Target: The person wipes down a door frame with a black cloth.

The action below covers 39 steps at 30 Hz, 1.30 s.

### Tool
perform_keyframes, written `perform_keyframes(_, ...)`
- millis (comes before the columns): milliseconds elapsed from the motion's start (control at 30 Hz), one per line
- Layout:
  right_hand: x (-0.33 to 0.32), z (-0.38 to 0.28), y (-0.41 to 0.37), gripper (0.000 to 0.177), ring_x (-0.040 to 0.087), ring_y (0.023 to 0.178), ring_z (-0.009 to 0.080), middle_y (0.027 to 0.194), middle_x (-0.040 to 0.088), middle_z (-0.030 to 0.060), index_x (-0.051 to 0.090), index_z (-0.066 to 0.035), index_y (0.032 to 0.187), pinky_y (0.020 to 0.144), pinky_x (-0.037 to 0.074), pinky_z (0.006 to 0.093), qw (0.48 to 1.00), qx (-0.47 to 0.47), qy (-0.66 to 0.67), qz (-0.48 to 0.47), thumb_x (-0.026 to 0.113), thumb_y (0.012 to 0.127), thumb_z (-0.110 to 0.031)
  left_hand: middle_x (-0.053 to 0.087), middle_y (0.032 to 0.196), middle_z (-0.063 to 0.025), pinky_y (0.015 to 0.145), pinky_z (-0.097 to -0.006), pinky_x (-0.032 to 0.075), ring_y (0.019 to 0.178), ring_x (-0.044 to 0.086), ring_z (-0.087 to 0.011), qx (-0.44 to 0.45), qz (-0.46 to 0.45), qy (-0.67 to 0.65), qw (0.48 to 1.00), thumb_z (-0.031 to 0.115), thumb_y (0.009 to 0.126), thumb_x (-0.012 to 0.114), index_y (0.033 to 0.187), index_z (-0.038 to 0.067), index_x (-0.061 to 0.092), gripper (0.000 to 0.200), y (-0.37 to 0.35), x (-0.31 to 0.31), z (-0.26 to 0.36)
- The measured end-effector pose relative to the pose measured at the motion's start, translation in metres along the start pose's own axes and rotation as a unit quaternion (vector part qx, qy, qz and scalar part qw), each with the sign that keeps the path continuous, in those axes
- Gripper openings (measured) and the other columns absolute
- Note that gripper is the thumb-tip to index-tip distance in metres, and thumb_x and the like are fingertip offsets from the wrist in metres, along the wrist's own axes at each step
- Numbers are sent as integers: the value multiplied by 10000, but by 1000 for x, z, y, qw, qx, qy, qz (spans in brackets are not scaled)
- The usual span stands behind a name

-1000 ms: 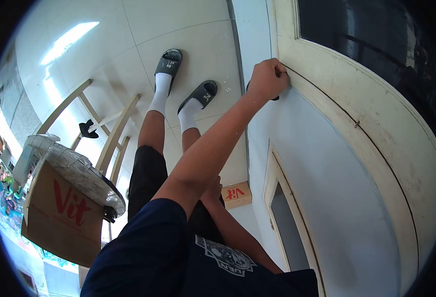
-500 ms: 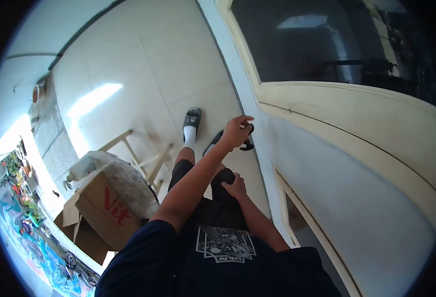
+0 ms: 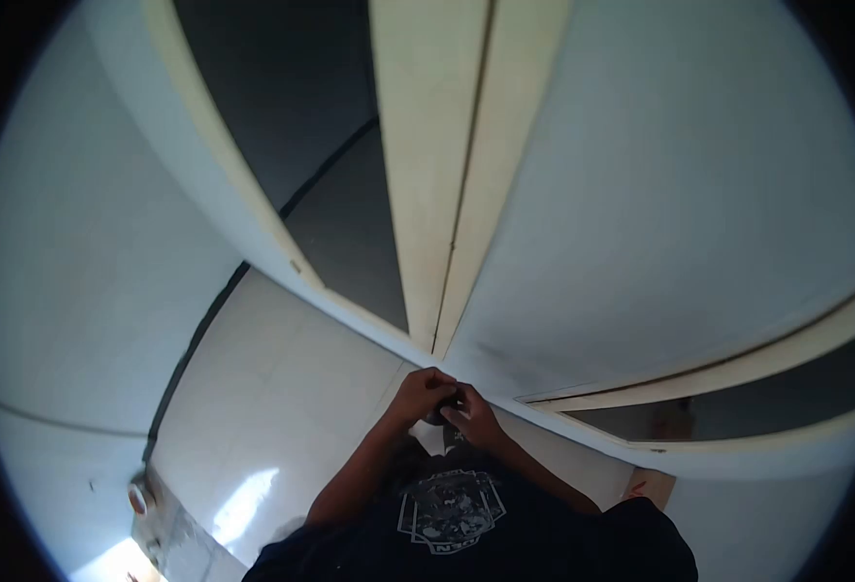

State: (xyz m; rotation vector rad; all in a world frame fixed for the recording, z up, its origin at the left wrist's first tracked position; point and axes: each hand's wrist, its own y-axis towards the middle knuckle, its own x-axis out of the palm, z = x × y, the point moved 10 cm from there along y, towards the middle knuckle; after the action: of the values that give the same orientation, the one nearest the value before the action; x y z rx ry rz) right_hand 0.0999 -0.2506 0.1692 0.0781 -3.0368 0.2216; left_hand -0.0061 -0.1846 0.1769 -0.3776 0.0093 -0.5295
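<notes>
My left hand [image 3: 422,396] and my right hand [image 3: 476,421] meet in front of my shirt, close to the base of the wall. The fingers of both are curled in, with their tips together. Whatever they hold between them is too small and dark to make out. Just below the fingers shows a dark rounded shape, partly covered by the hands; it may be footwear on the floor.
Ahead stands a cream frame [image 3: 437,194] with a dark glass panel [image 3: 292,107] at its left. A pale wall panel [image 3: 660,223] fills the right. Low at right are another framed opening and a cardboard box [image 3: 653,485]. Tiled floor [image 3: 282,359] lies to the left.
The view has turned right toward the wall. My right hand has left my knee and joined my left hand, which was stretched out with something small and dark by its fingers.
</notes>
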Motion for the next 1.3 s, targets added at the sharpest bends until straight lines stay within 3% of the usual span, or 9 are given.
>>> perform_keyframes(100, -20, -42, -18, 445, 596, 1211, 220, 1317, 591, 122, 518, -30, 1365, 1024, 491, 372, 988, -80, -113, 74, 677, 966, -143, 734, 951, -109, 802, -315, 560, 889, 693, -164, 21, -78, 45, 996, 97, 908, 720, 1008, -27, 687, 162, -11, 33, 57)
perform_keyframes(267, -33, -81, -73, 429, 652, 1110, 204, 1204, 667, 106, 571, -35, 1339, 985, 512, 347, 962, -83, -102, 241, 713, 953, -157, 732, 898, -86, 718, -270, 546, 805, 690, -127, 99, -173, 170, 965, 76, 882, 762, 977, 2, 688, 142, -33, 80, 105)
perform_keyframes(467, -14, -106, -150, 335, 652, 1166, 253, 1352, 616, 195, 627, -19, 1231, 970, 516, 359, 895, -141, -93, 413, 724, 928, -124, 731, 845, -58, 711, -259, 542, 787, 683, -101, 124, -286, 207, 927, 95, 900, 765, 978, 15, 694, 133, -66, 125, 123)
perform_keyframes(633, -10, -123, -223, 146, 653, 1195, 281, 1313, 640, 234, 654, 2, 1048, 986, 509, 374, 781, -176, -155, 579, 698, 929, -70, 734, 880, -39, 702, -244, 534, 757, 658, -78, 203, -351, 220, 887, 100, 927, 738, 1015, 13, 688, 133, -99, 170, 138)
perform_keyframes(800, -34, -130, -257, 384, 700, 1031, 241, 1100, 709, 168, 555, -32, 1260, 881, 543, 351, 752, -183, -75, 628, 709, 910, -63, 705, 864, -26, 586, -208, 485, 686, 616, -43, 186, -352, 160, 903, 94, 944, 715, 1044, 17, 659, 138, -118, 211, 151)
perform_keyframes(933, -63, -185, -269, 445, 697, 891, 206, 981, 704, 121, 552, -38, 1309, 808, 549, 341, 763, -197, -147, 598, 726, 900, -67, 718, 832, -62, 587, -213, 478, 660, 628, -47, 209, -297, 147, 920, 121, 934, 725, 1034, 4, 660, 168, -118, 235, 190)
perform_keyframes(1000, -68, -229, -270, 492, 686, 815, 187, 905, 697, 101, 541, -45, 1350, 763, 543, 316, 744, -249, -307, 539, 731, 897, -70, 719, 832, -61, 593, -214, 481, 669, 635, -55, 224, -284, 128, 923, 123, 929, 730, 1039, 5, 664, 175, -121, 249, 212)
perform_keyframes(1133, -126, -247, -277, 353, 666, 767, 167, 835, 682, 91, 641, -33, 1210, 714, 519, 291, 843, -228, -79, 480, 754, 881, -92, 728, 879, -49, 695, -251, 538, 763, 686, -91, 345, -288, 184, 874, 62, 918, 733, 1059, 8, 650, 172, -143, 286, 262)
perform_keyframes(1300, -181, -285, -272, 143, 664, 810, 168, 899, 692, 81, 704, -13, 979, 750, 519, 307, 888, -247, -158, 354, 756, 883, -106, 718, 901, -74, 742, -274, 535, 786, 662, -107, 384, -213, 123, 890, 57, 944, 692, 1064, -6, 661, 139, -151, 315, 285)
